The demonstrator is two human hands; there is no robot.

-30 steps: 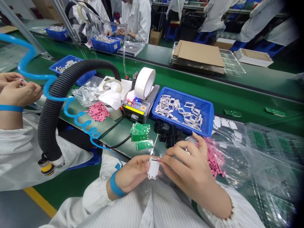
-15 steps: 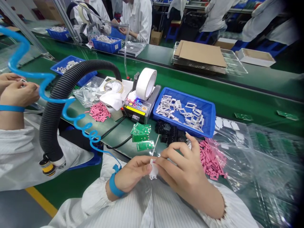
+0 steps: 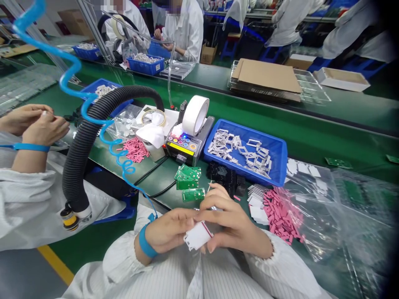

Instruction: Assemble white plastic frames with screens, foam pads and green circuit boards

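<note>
A small flat white plastic piece with notched edges and a red-pink strip along one side is held in front of my chest. My left hand, with a blue wrist strap, pinches it from the left with the thumb on its upper edge. My right hand is closed around its right side, thumb and fingers by the red-pink edge. Just beyond the hands lie green circuit boards and black parts. White flat pieces and a heap of pink strips lie to the right.
A blue bin holds white frames. Behind the boards stands a tape dispenser with a white roll. A black hose and coiled blue cord arch at left, near a co-worker's hands. Plastic bags lie at right.
The white piece has turned so its broad face and red-pink edge show. My right hand has lowered and its raised finger has come down. The view has shifted slightly.
</note>
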